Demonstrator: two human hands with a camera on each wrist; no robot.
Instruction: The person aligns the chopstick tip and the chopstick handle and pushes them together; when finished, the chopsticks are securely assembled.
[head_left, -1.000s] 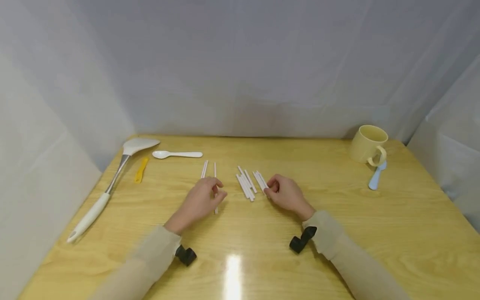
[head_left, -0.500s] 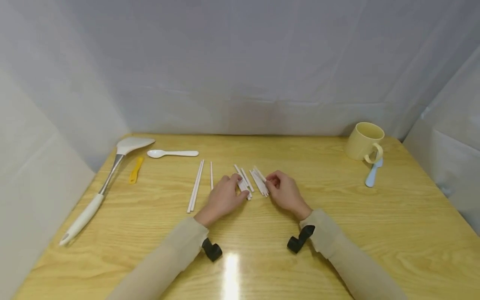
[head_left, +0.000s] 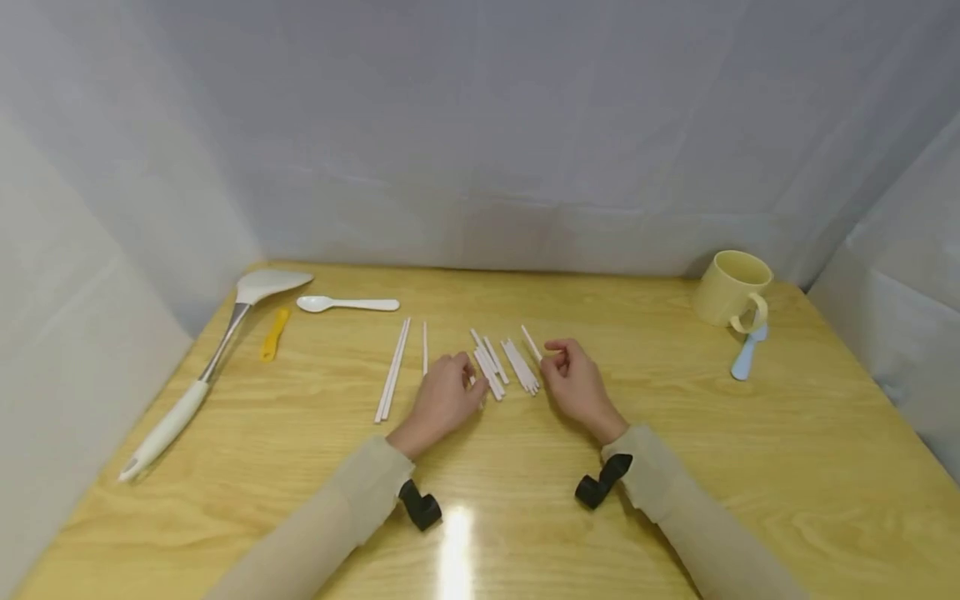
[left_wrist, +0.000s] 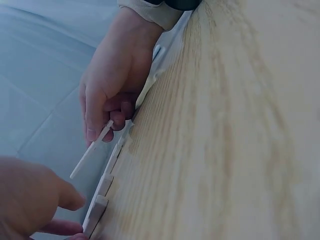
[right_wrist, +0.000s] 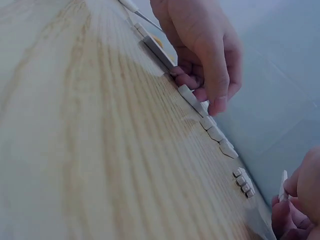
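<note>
Your right hand (head_left: 576,385) pinches one thin white plastic stick (head_left: 531,342) between thumb and forefinger, its far end raised off the light wooden table (head_left: 675,467), just right of the loose cluster of white sticks (head_left: 498,364). Your left hand (head_left: 444,398) rests curled on that cluster's left edge, fingers (right_wrist: 218,87) pressing the sticks down.

Risks, as judged:
- Pinch sits near one end; the stick may pivot and drop.
- Left fingers may drag or roll neighbouring sticks, scattering them toward the three long white sticks (head_left: 395,367) laid apart on the left.

Pale yellow mug (head_left: 731,288), white plastic spoon (head_left: 347,304): well apart.
</note>
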